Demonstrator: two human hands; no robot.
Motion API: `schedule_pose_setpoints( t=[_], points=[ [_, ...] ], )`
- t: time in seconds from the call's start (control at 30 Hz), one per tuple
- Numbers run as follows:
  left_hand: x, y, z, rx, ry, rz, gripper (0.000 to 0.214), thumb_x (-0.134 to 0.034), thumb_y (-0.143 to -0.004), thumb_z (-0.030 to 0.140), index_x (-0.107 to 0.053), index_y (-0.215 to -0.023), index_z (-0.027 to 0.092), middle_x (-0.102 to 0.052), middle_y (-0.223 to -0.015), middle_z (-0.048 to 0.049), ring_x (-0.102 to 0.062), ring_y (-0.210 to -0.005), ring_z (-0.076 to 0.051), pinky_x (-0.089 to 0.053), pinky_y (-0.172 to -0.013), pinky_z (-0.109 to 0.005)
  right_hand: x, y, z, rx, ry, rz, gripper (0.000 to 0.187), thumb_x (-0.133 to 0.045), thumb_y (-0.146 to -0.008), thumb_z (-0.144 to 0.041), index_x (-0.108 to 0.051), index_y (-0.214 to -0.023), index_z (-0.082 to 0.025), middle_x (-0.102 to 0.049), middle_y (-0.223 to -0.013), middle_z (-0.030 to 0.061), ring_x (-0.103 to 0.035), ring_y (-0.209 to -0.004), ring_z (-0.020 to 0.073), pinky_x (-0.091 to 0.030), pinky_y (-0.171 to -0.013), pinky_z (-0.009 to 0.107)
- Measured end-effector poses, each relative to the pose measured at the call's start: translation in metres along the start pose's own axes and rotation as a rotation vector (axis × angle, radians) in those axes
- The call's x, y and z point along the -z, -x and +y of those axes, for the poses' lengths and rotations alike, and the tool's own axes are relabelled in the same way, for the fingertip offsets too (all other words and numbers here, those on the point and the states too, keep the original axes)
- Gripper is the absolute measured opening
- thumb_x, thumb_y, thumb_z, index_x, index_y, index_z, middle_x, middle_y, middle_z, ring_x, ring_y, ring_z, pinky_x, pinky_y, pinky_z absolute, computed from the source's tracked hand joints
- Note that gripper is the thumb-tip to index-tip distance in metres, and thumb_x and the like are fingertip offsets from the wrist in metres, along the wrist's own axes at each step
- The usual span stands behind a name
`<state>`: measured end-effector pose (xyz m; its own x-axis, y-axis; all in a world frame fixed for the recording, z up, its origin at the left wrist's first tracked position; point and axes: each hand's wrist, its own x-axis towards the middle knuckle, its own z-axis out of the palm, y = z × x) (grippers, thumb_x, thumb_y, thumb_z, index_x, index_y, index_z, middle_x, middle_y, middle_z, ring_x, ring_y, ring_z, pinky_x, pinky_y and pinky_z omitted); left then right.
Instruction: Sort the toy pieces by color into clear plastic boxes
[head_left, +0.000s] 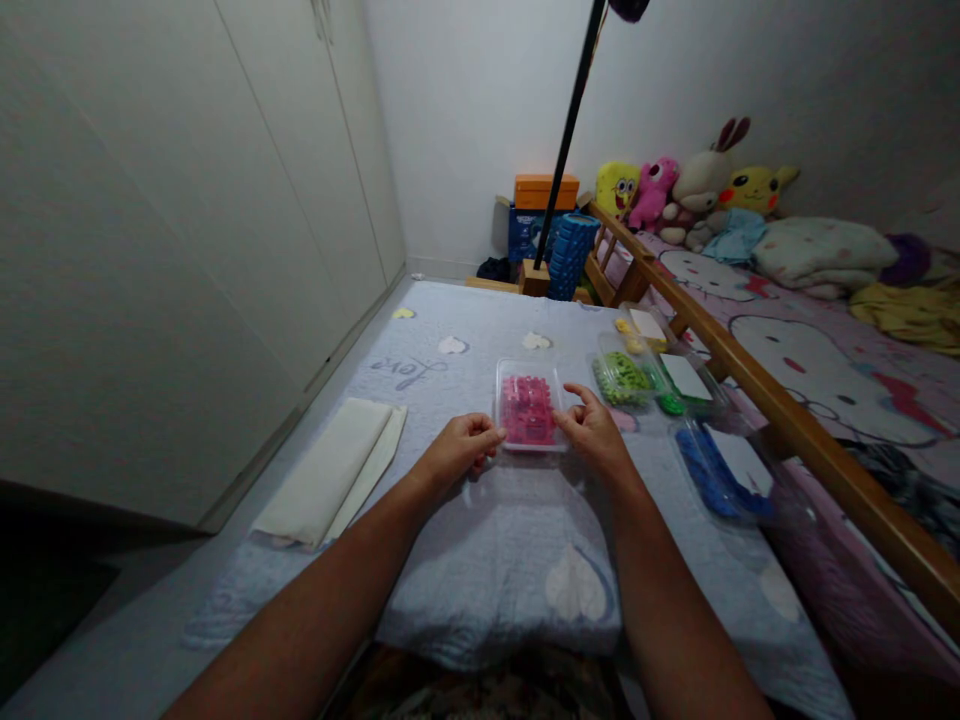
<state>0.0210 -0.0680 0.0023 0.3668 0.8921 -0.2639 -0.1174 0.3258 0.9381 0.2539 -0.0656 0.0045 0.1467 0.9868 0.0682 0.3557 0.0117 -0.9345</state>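
A clear plastic box of pink pieces lies on the pale blue quilt in front of me. My left hand is at the box's near left corner, fingers curled and pinched on its edge. My right hand rests at the near right side of the box, fingers bent with fingertips touching its rim. Whether either hand holds a small piece is too small to tell.
To the right stand clear boxes of green pieces, yellow pieces, darker green pieces and blue pieces. A folded cream cloth lies left. A wooden bed rail, plush toys, a black pole and wardrobe doors surround the mat.
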Motion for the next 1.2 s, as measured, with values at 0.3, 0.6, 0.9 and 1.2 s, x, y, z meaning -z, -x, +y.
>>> schedule_pose_setpoints(
  t=[0.3,0.6,0.9,1.2],
  points=[
    [-0.003,0.001,0.0,-0.005,-0.058,0.0,0.035,-0.071,-0.076,0.047,-0.053,-0.064,0.019,-0.048,-0.054,0.0044,-0.036,-0.039,-0.005,-0.024,-0.039,-0.021,0.003,0.008,-0.008,-0.053,0.05,-0.062,0.069,-0.063,-0.082,-0.051,-0.053,-0.137,-0.012,-0.046,-0.054,-0.0109,-0.039,-0.047,0.0117,-0.024,-0.048,0.024],
    [-0.003,0.002,0.001,-0.025,-0.043,-0.022,0.034,-0.072,-0.075,0.045,-0.053,-0.065,0.019,-0.047,-0.052,0.0054,-0.036,-0.04,-0.006,-0.024,-0.04,-0.021,0.011,0.025,-0.02,-0.114,0.049,-0.162,0.09,-0.071,-0.076,-0.049,-0.038,-0.151,-0.012,-0.046,-0.055,-0.0131,-0.043,-0.045,0.0115,-0.031,-0.046,0.023],
    [-0.002,-0.001,-0.001,-0.038,-0.057,-0.035,0.035,-0.074,-0.073,0.047,-0.053,-0.064,0.019,-0.047,-0.051,0.0054,-0.035,-0.04,-0.006,-0.024,-0.041,-0.022,0.005,0.031,-0.012,-0.131,-0.134,-0.148,0.083,-0.068,-0.079,-0.051,-0.04,-0.148,-0.015,-0.049,-0.051,-0.014,-0.041,-0.039,0.0104,-0.032,-0.039,0.02],
    [-0.004,0.0,0.0,-0.023,-0.029,-0.044,0.038,-0.075,-0.072,0.047,-0.051,-0.063,0.02,-0.046,-0.052,0.0062,-0.036,-0.04,-0.005,-0.025,-0.041,-0.022,0.003,0.033,-0.013,-0.17,-0.203,-0.129,0.084,-0.071,-0.075,-0.054,-0.042,-0.144,-0.016,-0.054,-0.053,-0.013,-0.044,-0.039,0.0101,-0.036,-0.037,0.02]
  ],
)
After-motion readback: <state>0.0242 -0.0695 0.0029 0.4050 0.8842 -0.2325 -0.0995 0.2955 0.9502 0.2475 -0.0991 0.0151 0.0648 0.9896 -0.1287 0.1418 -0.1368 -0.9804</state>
